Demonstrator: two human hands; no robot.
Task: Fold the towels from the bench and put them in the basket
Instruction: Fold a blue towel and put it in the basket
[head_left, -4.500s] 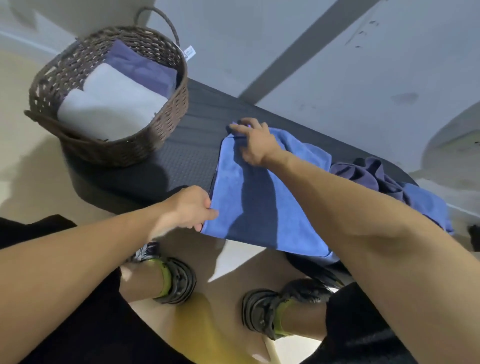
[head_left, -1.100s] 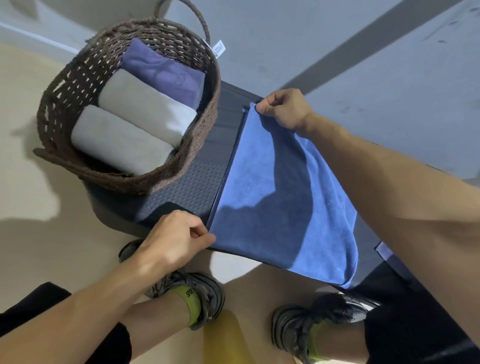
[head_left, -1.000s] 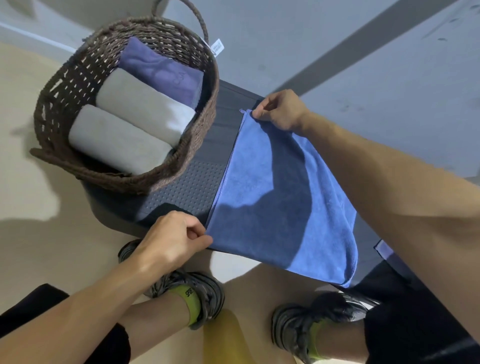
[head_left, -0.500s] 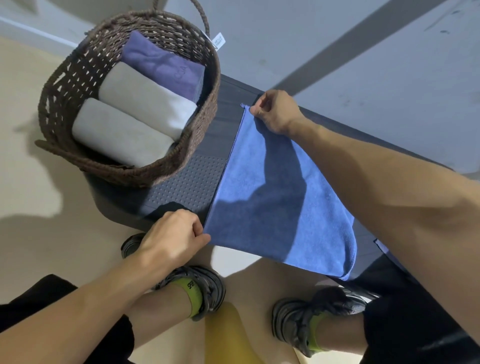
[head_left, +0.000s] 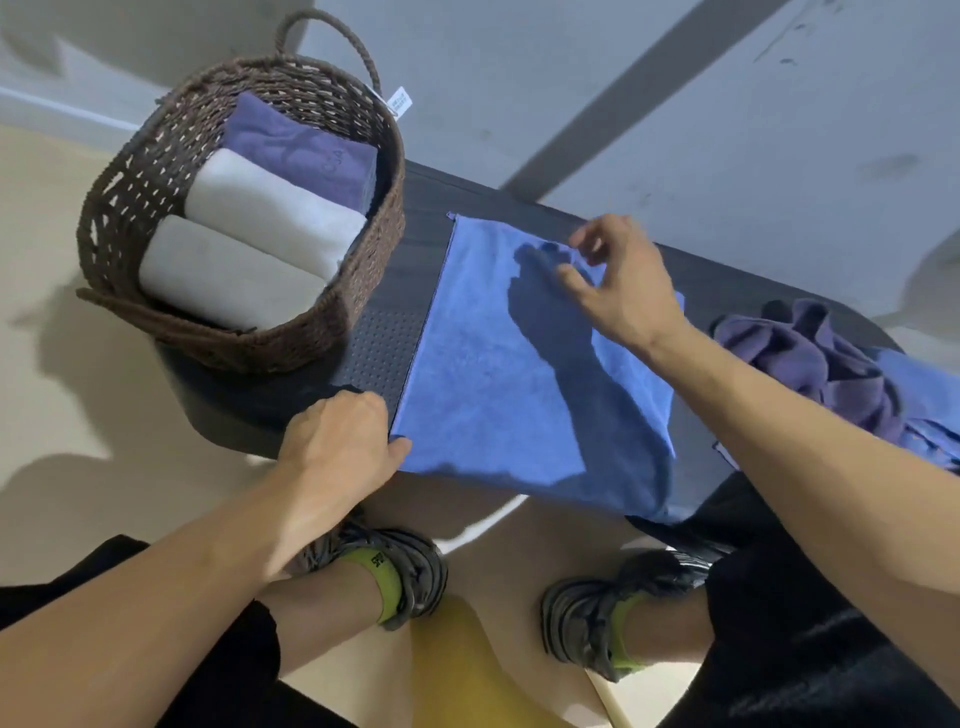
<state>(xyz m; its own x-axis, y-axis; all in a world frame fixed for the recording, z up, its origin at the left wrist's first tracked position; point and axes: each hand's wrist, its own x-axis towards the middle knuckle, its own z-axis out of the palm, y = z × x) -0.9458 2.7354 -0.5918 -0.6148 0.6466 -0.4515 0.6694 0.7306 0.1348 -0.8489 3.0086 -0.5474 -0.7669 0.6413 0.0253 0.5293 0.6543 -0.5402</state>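
A blue towel (head_left: 498, 374) lies folded flat across the dark bench (head_left: 384, 338), its near edge hanging over the front. My left hand (head_left: 343, 441) pinches the towel's near left corner at the bench edge. My right hand (head_left: 618, 280) hovers over the towel's far right part with fingers spread, holding nothing. A brown woven basket (head_left: 363, 291) stands at the bench's left end with two grey-white rolled towels (head_left: 254, 234) and a purple folded one (head_left: 306, 150) inside.
A crumpled purple towel (head_left: 810, 353) and another blue towel (head_left: 919, 384) lie heaped on the bench's right end. A grey wall runs behind the bench. My shoes and legs are on the beige floor below.
My right hand let go of the towel's far left corner and moved right with fingers apart. The towel now lies flat on the bench. My left hand kept its hold.
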